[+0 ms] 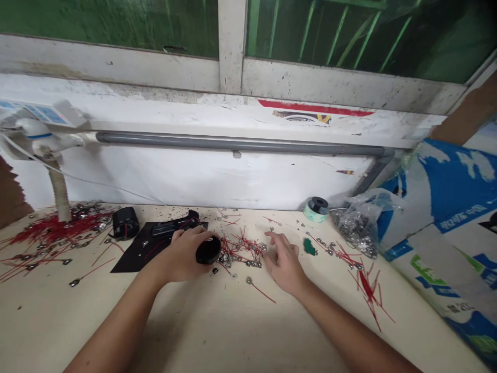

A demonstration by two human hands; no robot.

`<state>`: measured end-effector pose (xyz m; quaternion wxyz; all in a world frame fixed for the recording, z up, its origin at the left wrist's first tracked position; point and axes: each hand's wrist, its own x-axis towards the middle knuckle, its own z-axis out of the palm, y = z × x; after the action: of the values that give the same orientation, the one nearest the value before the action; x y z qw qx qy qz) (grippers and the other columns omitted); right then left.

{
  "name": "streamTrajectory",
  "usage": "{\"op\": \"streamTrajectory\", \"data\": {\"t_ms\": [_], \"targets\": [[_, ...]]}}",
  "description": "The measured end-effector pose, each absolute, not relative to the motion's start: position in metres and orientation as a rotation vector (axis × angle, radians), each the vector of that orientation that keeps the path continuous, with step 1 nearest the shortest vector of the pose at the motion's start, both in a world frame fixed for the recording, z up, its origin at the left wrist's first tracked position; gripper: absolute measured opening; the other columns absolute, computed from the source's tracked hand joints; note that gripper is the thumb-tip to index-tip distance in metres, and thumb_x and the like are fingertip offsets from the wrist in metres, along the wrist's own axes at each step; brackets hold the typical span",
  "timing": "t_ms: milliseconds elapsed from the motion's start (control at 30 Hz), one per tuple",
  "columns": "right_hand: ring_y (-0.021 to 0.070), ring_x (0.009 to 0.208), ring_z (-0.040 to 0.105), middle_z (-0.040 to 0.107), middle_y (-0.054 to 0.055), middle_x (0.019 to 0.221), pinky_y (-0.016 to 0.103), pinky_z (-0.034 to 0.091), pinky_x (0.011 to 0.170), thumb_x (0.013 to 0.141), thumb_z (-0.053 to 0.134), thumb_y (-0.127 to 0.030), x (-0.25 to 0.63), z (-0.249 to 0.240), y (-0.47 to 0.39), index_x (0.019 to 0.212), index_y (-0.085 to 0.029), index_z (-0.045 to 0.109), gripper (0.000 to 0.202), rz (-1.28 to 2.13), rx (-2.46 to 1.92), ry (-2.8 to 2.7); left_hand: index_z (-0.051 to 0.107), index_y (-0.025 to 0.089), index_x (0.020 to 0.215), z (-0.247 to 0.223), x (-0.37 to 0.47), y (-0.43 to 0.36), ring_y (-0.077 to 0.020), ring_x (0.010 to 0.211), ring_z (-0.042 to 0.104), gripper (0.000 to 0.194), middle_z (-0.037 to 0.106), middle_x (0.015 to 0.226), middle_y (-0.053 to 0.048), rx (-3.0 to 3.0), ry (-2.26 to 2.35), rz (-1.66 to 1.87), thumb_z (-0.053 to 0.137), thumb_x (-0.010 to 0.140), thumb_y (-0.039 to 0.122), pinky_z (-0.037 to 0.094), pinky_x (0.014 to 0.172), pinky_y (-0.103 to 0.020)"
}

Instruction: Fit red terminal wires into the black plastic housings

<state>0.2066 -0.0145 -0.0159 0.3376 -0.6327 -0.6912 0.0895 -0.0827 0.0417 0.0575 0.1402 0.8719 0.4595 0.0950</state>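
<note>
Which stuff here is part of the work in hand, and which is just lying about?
Likely in use:
- black round part, held in the left hand
- red-wired metal pieces beside the open right hand

Apparently just lying about:
- green piece
- plastic bag
- blue-and-white carton

Around the middle pile of wired parts (241, 254)

On the desk (209, 336), just left of the pile, the left hand (179, 255) has its fingers around a cup (208, 251); farther left come a sheet (130, 259), a case (126, 224) and a wire heap (54, 229). Just right is the right hand (286, 265), then a board (309, 246), a bag (359, 225) and a package (442, 207). Behind the pile runs a pipe (202, 142); before it lies one wired part (249, 280).
</note>
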Motion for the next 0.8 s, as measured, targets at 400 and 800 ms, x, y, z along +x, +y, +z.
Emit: {"op": "streamTrajectory", "data": {"t_ms": [400, 800], "targets": [[0.0234, 0.100, 0.055, 0.061, 0.007, 0.108, 0.039, 0.043, 0.090, 0.099, 0.047, -0.044, 0.203, 0.002, -0.021, 0.112, -0.026, 0.064, 0.028, 0.646, -1.214, -1.379, 0.052, 0.032, 0.137, 0.040, -0.020, 0.004, -0.0238, 0.145, 0.033, 0.069, 0.057, 0.143, -0.001, 2.893, 0.718, 0.809, 0.051, 0.077, -0.001, 0.002, 0.119, -0.046], [0.0177, 0.075, 0.058, 0.066, 0.005, 0.096, 0.032, 0.047, 0.069, 0.092, 0.057, -0.054, 0.209, 0.001, -0.017, 0.108, -0.022, 0.069, 0.038, 1.074, -1.143, -1.133, 0.054, 0.030, 0.134, 0.014, -0.006, -0.006, -0.0236, 0.143, 0.034, 0.060, 0.054, 0.146, -0.001, 2.894, 0.634, 0.737, 0.050, 0.081, 0.003, 0.004, 0.118, -0.045]]}}
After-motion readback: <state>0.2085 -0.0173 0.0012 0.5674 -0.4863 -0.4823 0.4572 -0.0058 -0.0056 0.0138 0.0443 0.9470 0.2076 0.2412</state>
